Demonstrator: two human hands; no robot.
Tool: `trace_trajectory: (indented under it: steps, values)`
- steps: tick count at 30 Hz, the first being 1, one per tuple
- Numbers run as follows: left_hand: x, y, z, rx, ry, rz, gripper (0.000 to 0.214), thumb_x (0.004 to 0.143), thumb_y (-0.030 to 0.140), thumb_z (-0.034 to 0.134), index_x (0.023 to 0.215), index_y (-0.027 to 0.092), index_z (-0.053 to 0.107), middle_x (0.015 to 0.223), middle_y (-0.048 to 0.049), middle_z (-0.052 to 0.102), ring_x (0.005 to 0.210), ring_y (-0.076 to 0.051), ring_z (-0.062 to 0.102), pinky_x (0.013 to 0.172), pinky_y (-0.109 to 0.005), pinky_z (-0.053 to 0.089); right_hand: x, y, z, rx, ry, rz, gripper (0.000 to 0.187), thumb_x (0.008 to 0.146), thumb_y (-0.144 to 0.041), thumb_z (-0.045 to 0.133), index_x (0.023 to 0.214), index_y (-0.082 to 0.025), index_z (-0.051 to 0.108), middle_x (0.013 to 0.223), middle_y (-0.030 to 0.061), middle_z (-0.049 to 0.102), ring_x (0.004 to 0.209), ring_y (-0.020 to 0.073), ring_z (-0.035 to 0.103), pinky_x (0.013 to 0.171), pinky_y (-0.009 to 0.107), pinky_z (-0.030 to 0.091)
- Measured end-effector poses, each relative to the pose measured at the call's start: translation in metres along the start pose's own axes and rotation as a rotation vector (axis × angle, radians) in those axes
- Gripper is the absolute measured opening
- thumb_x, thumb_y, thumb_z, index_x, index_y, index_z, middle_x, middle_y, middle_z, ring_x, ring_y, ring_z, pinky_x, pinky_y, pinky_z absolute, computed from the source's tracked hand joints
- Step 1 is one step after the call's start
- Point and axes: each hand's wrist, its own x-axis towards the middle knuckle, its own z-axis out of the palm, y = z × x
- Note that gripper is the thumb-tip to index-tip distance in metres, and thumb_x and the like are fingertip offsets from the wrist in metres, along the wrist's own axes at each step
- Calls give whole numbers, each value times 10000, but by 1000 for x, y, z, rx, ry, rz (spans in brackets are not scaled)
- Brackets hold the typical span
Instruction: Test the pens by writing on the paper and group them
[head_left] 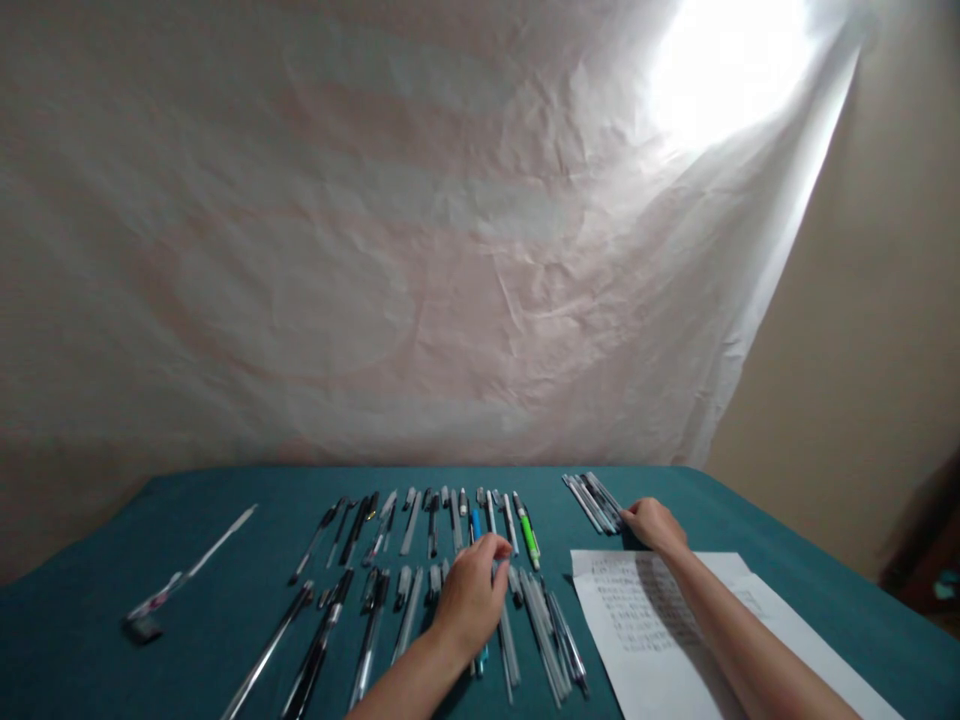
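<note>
Pens [371, 640] | had two rows laid out, seemingly mostly arranged; remainder unclear | had left hand [472, 590] over rows, right hand [656, 525] at far bundle [592, 503], well apart; couldn't tell grips

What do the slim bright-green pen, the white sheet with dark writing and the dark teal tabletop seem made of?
The slim bright-green pen: probably smooth plastic, given its vivid barrel colour. The white sheet with dark writing: matt paper, by its thin, flat look. The dark teal tabletop: perhaps matt cloth, since it shows no glare, but no weave is visible.
</note>
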Motion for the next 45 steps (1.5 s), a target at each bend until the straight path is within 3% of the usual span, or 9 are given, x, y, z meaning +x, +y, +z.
trace_trajectory:
  steps: [8,11,17,23,27,31,37,45]
  values:
    - [-3,1,1,113,-33,18,169,812,135,442,891,219,564,905,-32,617,872,-202,554,761,-288,388,-12,-13,-9,8,41,-38,359,786,-423,453,806,-162,699,880,186,683,810,288,641,585,296,404]
    - [-5,1,2,143,-44,30,170,805,129,450,892,220,565,903,-30,616,875,-203,548,765,-292,382,-22,-36,-9,50,49,-145,339,797,-406,450,885,-175,682,900,148,685,823,249,631,605,267,393]
    - [-6,0,3,186,-69,57,177,800,116,443,879,211,569,891,-36,608,864,-208,544,765,-297,376,-56,-97,5,153,-82,-452,262,753,-377,534,802,-168,683,766,50,695,696,155,617,574,202,374]
    - [-6,0,3,212,-67,68,188,793,99,436,872,209,566,874,-41,602,846,-212,546,749,-300,380,-81,-130,21,97,-83,-493,294,733,-385,557,846,-126,639,848,125,681,818,214,618,655,241,381]
    - [-6,-1,4,211,-64,74,179,795,104,442,871,209,566,882,-41,603,844,-212,546,747,-299,379,-84,-136,31,40,-83,-458,372,701,-372,592,955,-100,583,946,175,658,905,255,609,681,259,388]
    - [-6,-1,3,201,-65,73,180,792,104,448,873,209,570,874,-40,608,851,-213,547,758,-301,375,-81,-134,35,4,-105,-438,297,707,-297,569,921,-91,588,938,189,663,901,258,618,665,258,391]
    - [-6,0,2,163,-61,65,178,791,109,454,869,206,581,872,-43,615,852,-216,550,767,-308,375,-79,-124,32,22,-130,-449,252,659,-287,597,828,-101,618,898,172,675,877,258,622,631,244,391]
    - [-4,6,-2,21,-18,20,152,810,179,480,883,207,610,898,-54,630,876,-225,562,791,-323,386,-76,-113,25,192,-153,-458,274,655,-274,605,863,-96,606,787,105,676,727,198,615,579,225,386]
